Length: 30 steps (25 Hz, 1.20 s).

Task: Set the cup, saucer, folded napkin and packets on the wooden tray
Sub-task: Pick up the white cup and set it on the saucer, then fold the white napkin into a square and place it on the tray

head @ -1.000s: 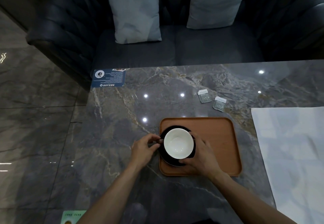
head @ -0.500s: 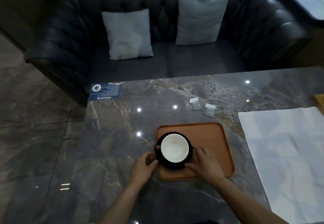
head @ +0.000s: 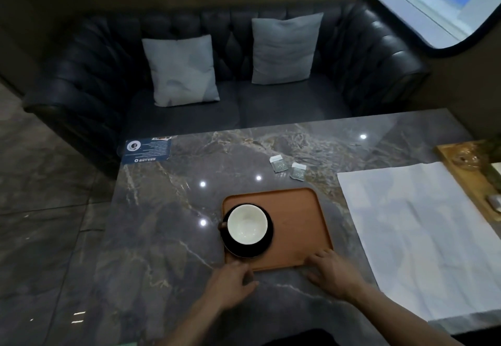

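Both hands [head: 230, 282] have let go of the saucer [head: 247, 248], withdrawing.

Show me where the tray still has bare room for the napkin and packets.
The wooden tray is bare across its right half and far edge. Its near-left corner is crowded: saucer with cup. The right hand rests at the near-right corner, the left hand by the near edge.

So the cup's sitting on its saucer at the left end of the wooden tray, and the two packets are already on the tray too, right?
Not quite. The head view shows the cup on its saucer at the left end of the wooden tray, but the two packets are not on it yet: they lie on the marble table beyond the tray's far edge.
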Each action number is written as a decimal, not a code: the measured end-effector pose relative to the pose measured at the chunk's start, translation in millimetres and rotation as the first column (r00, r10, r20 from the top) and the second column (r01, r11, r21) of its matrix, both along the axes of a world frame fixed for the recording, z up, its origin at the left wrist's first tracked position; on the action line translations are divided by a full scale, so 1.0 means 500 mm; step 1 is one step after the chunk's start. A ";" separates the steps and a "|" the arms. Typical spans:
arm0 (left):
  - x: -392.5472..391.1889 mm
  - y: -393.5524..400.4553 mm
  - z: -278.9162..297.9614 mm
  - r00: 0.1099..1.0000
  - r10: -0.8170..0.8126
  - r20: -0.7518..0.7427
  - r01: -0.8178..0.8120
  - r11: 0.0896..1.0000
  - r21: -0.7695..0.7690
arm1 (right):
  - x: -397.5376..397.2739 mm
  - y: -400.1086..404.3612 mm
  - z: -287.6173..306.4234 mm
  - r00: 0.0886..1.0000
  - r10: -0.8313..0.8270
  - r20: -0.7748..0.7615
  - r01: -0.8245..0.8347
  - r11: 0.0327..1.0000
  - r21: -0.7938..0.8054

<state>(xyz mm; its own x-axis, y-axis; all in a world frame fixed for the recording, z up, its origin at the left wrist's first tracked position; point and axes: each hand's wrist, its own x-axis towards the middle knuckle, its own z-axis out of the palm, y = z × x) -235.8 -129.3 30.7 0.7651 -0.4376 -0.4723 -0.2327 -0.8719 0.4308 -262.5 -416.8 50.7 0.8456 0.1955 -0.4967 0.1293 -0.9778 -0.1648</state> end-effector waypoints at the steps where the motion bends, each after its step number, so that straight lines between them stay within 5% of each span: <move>1: -0.004 -0.020 0.001 1.000 -0.027 0.002 0.027 1.000 0.006 | -0.007 -0.020 0.001 1.000 -0.002 0.000 0.002 1.000 0.009; 18: -0.107 -0.520 0.012 0.979 -0.045 0.199 0.061 0.996 -0.073 | -0.167 -0.582 -0.018 0.991 -0.095 0.098 0.086 0.992 0.092; 30: -0.110 -0.649 -0.017 0.970 -0.163 0.182 0.192 0.969 -0.156 | -0.280 -0.725 -0.022 0.951 -0.291 0.106 0.290 0.957 0.024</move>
<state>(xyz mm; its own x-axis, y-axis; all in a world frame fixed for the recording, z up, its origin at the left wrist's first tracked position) -290.9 -454.0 22.0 0.7290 -0.6367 -0.2515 -0.4582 -0.7268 0.5117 -402.3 -779.4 39.7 0.9147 -0.0629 -0.3992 -0.1429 -0.9743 -0.1739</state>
